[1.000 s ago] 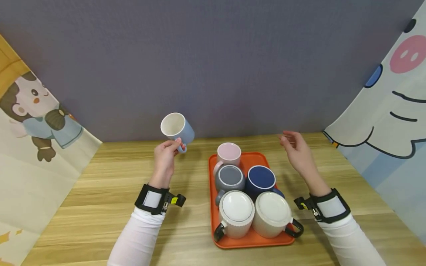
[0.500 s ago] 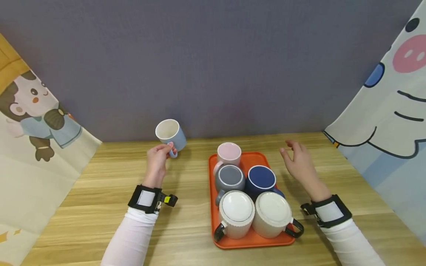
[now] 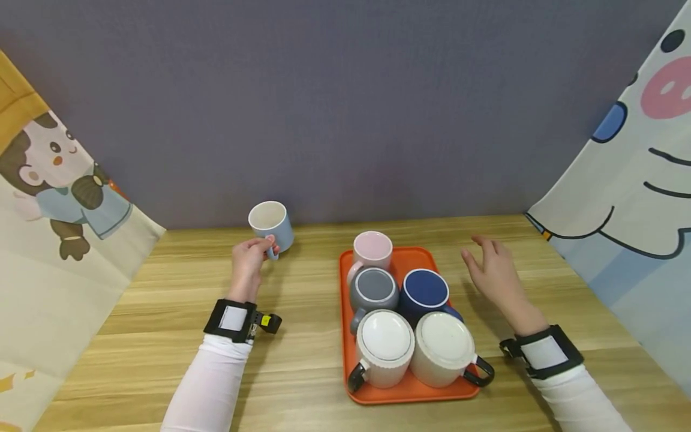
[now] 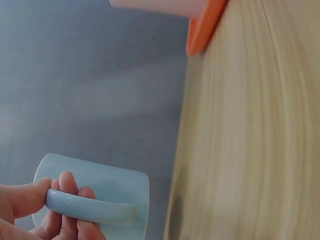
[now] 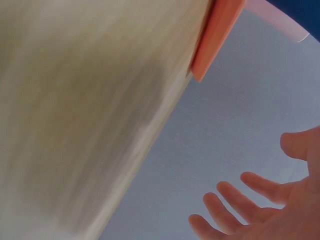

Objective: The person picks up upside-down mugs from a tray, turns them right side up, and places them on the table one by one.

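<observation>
In the head view my left hand (image 3: pixel 249 261) pinches the handle of a light blue mug (image 3: pixel 281 235) between thumb and fingers. The mug's white inside faces up and toward me. A narrow gap shows between the mug's base and the tabletop in the left wrist view, where the curved handle (image 4: pixel 90 207) lies across my fingers. My right hand (image 3: pixel 495 273) hovers to the right of the orange tray (image 3: pixel 412 258), its fingers spread and slightly bent, holding nothing. The right wrist view shows those fingers (image 5: pixel 240 200) apart from everything.
On the tray stand a pink mug (image 3: pixel 372 247), a grey mug (image 3: pixel 376 285), a navy mug (image 3: pixel 426 289) and two off-white mugs with black handles (image 3: pixel 478 371). All but the pink one clearly show their bases upward. A grey wall (image 3: pixel 345 120) borders the wooden table (image 3: pixel 162 336) behind.
My left hand has brought the light blue mug down and to the left, and the mug has become more upright. My right hand has drawn back slightly toward me and to the right.
</observation>
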Available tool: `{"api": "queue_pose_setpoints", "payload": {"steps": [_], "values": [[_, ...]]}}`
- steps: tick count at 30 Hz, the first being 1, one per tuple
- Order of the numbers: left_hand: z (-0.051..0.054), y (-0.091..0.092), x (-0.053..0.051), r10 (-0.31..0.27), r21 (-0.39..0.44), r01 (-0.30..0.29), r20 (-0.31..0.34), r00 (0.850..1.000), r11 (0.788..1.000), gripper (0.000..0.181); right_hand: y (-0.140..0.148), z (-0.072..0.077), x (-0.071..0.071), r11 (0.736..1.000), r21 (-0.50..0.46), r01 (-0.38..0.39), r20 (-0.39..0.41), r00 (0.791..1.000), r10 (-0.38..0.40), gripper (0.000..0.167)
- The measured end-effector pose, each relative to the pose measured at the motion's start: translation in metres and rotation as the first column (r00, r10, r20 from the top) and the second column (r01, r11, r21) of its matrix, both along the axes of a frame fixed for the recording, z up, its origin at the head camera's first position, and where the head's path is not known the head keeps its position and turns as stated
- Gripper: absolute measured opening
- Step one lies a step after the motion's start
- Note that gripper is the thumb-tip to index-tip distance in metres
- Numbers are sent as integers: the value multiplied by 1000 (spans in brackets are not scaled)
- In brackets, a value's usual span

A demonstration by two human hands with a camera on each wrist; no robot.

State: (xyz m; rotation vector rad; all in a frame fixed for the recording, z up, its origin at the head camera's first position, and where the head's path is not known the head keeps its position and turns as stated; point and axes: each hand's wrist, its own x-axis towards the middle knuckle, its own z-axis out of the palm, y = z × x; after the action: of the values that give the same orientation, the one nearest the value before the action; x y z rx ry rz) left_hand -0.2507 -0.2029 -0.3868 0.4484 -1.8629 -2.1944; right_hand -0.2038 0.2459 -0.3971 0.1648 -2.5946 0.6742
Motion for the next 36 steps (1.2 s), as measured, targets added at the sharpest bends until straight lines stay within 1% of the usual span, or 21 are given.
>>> {"api": "queue_pose_setpoints", "payload": {"steps": [3,6,12,15,20,26,32,36], "values": [[-3,-4,-1,6,-12,-5,21,1000,1000,19,4,-1,2,1000,20,9,31,999,-9,49],[-4,-6,-2,10,-11,-10,34,999,1000,21,8,-2,2,999,34,10,44,999,-12,50],[-6,-8,-1,10,11,-11,40,999,1000,21,15,-4,4,998,62,-14,8,1000,14,49],[-7,-10,-1,16,15,-17,40,999,1000,21,19,-5,6,997,81,-20,10,1000,20,49],[-7,-12,-1,37,13,-37,28,999,999,21,25,-6,9,994,109,-22,49,999,16,52],[-9,-15,-1,32,2,-32,30,999,999,24,32,-7,12,986,163,-25,109,994,7,54],[-12,-17,-1,34,-16,-33,38,999,999,21,38,-6,16,987,159,-24,178,984,-4,58],[-14,-19,-1,41,-16,-40,48,998,999,17,41,-6,17,987,161,-21,190,982,-10,58]]}}
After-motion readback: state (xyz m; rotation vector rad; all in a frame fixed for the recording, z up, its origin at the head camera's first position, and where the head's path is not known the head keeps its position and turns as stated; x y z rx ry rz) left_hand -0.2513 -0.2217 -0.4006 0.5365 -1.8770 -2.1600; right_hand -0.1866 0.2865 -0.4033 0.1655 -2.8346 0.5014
